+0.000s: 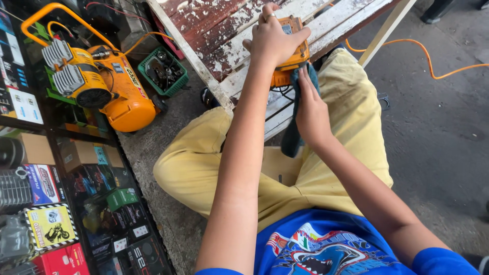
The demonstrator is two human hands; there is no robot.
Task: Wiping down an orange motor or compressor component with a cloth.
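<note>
1. Nearest the camera is the person's blue printed shirt, with both bare forearms reaching forward over yellow trousers.
2. The left hand lies on top of an orange power tool, fingers spread and curled over its upper side, gripping it from above; a ring shows on one finger.
3. The tool rests at the near edge of a worn wooden table with peeling red and white paint, just above the person's knees.
4. The right hand presses a dark teal cloth against the tool's near side, fingers flat and together on the cloth; the cloth's loose end hangs down below the table edge.
5. A black cord runs from beneath the tool across the table's edge; where it ends cannot be told.
6. To the left on the ground stands an orange air compressor with a looped handle and ribbed grey cylinders, and beside it a green basket of metal parts.
7. Further left, a glass case shows coloured boxes.
8. An orange hose or cable lies across the grey concrete floor on the right.
</note>
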